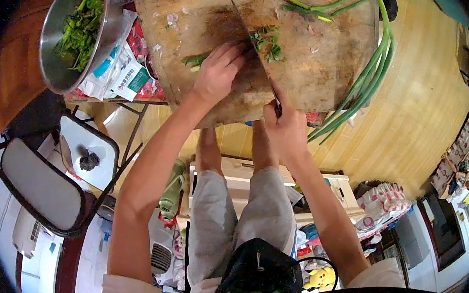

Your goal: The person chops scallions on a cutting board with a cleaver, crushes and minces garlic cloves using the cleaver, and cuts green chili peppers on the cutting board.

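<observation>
My right hand is wrapped round the handle of a kitchen knife, its long dark blade standing edge-down on the wooden cutting board. Just left of the blade, my left hand presses down with curled fingers on green vegetable stalks. Their ends stick out on its left side; the rest is hidden under the fingers. Chopped green pieces lie against the right side of the blade. Long green onions hang over the board's right edge.
A steel bowl of leafy greens stands left of the board, beside plastic packets. Several cut green stalks lie at the board's upper right. A folding chair is at lower left. Pale scraps dot the board.
</observation>
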A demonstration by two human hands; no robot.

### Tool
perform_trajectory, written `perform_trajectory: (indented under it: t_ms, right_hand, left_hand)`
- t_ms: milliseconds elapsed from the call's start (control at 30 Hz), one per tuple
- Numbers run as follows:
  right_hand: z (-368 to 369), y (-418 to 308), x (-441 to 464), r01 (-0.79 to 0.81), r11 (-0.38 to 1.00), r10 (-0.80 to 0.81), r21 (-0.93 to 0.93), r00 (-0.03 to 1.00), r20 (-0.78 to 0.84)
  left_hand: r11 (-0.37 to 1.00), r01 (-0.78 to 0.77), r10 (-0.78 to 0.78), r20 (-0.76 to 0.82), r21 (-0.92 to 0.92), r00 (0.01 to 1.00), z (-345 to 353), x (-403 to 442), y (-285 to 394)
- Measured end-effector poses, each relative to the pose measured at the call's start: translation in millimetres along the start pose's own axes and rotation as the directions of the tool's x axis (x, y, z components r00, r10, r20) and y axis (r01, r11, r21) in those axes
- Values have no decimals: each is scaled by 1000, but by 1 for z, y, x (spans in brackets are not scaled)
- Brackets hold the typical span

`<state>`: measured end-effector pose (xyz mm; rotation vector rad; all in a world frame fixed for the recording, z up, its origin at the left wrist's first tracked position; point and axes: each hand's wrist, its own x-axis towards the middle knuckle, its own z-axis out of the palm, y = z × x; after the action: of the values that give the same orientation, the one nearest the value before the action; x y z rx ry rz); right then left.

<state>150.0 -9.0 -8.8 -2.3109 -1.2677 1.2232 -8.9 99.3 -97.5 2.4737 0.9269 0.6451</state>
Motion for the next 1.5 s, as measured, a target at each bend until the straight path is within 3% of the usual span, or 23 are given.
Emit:
perform_trajectory:
  t_ms: [233,367,433,633,967,1067,1133,1267,1333,1367,1400,1500]
  right_hand:
    - [-10,31,-25,-41,999,39,-26,996,-75]
    - [-18,29,-40,-93,991,94,92,995,-13]
    - [-21,20,-46,-78,997,78,-27,996,30]
    - [-11,15,-51,-113,992,110,56,993,53]
    - [3,12,-46,-112,992,117,-65,990,74]
    - [16,3,-20,-80,992,84,-95,996,36]
    - [20,-8,-4,94,995,-96,-16,989,-111]
    - [6,-10,2,25,1000,-25,18,1000,-14]
    - [2,6,-9,-32,999,32,0,998,-62]
    - [5,26,-15,60,997,-65,-41,989,-134]
    - [2,27,-18,61,997,-66,-42,989,-135]
    - [-9,25,-31,-67,995,64,-80,997,-46]
  left_hand:
    - [997,4,-8,56,71,998,-14,1,3]
    - [998,54,-55,55,24,997,-8,-2,-1]
    - [998,33,-32,-6,45,999,-9,-3,-2]
    - [1000,-5,4,-80,-14,997,-10,-1,-7]
    - [1000,-23,23,7,-12,1000,-12,-4,-10]
    - [998,-20,17,49,63,999,-14,-7,-9]
    - [1000,-21,20,43,21,999,-15,-10,-6]
    - [999,-29,28,32,32,999,-21,-1,-1]
    - [997,5,-10,69,79,998,-23,-4,0]
    - [997,4,-10,69,79,998,-22,-5,-2]
    - [996,-9,3,63,86,998,-19,-5,-7]
    - [998,-25,25,6,65,1000,-10,-4,-8]
